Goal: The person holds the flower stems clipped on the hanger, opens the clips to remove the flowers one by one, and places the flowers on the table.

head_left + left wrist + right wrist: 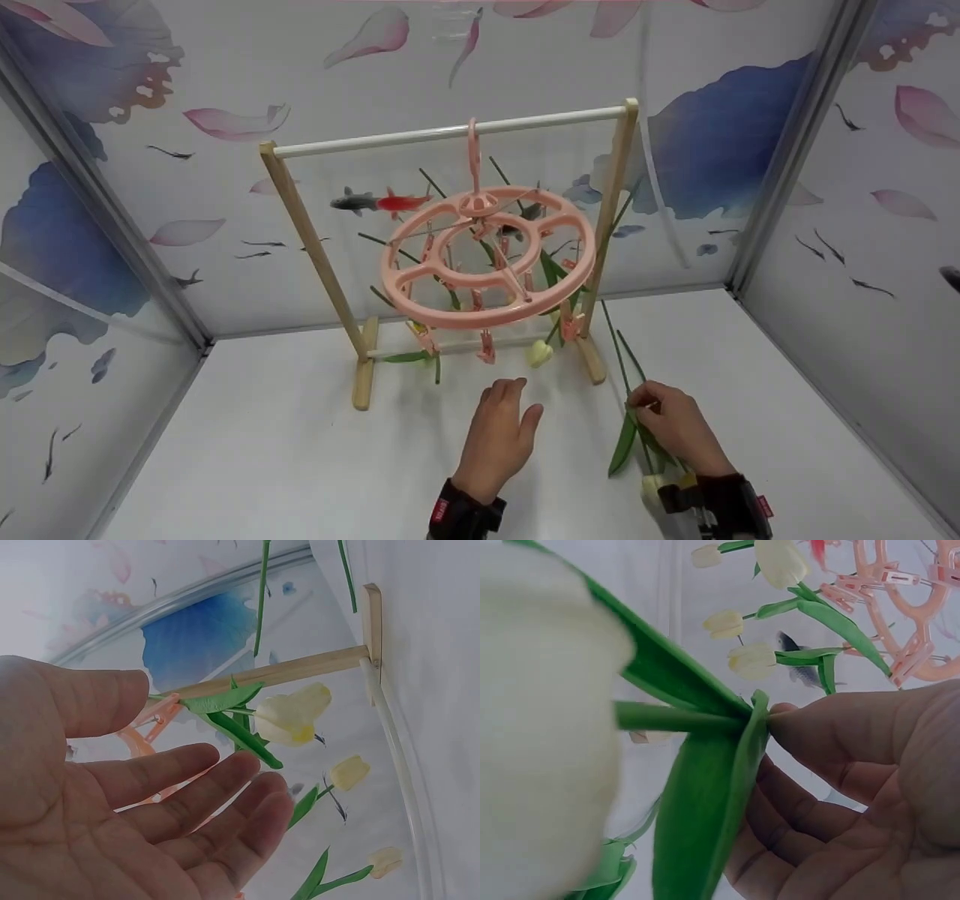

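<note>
My right hand (pixel 679 424) pinches a white artificial tulip (pixel 547 727) by its green stem, where the leaves begin. Its bloom points back toward the wrist, and a second stem lies beside it, with a yellow patch near the cuff. To the left, my left hand (pixel 495 442) holds nothing; its fingers are extended, with the thumb apart. Just beyond it hangs a round pink clip hanger (pixel 487 321) with small pink clips (pixel 487 348). Several tulips are clipped around it, blooms lower than their stems, including a pale tulip (pixel 539 352) near the left fingertips.
The hanger hooks over the white rod (pixel 375 140) of a stand with wooden posts (pixel 315 247) and feet (pixel 362 386) on a white table (pixel 262 450). Printed panels (pixel 525 67) with petals and fish enclose the back and sides.
</note>
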Demonstrator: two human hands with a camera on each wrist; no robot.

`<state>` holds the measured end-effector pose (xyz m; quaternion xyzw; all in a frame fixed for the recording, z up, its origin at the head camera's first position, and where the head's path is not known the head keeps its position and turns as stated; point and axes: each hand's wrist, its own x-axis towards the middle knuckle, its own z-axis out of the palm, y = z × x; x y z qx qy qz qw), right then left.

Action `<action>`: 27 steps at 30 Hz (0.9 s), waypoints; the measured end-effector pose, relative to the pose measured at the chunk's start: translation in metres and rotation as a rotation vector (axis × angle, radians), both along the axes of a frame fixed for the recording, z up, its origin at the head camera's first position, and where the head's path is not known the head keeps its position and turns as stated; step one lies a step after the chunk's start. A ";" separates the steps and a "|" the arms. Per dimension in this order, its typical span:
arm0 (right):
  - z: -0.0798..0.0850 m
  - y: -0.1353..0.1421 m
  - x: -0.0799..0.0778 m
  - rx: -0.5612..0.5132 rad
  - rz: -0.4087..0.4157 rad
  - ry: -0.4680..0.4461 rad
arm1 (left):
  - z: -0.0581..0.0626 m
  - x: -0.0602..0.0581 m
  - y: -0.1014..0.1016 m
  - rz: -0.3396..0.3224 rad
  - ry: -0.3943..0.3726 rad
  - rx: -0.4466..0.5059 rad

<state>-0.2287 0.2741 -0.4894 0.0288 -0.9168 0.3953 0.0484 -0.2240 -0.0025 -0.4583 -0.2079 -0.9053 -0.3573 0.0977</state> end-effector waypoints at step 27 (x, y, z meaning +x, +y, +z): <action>-0.011 0.005 -0.006 0.007 0.116 -0.155 | -0.006 -0.003 0.007 0.000 -0.137 -0.114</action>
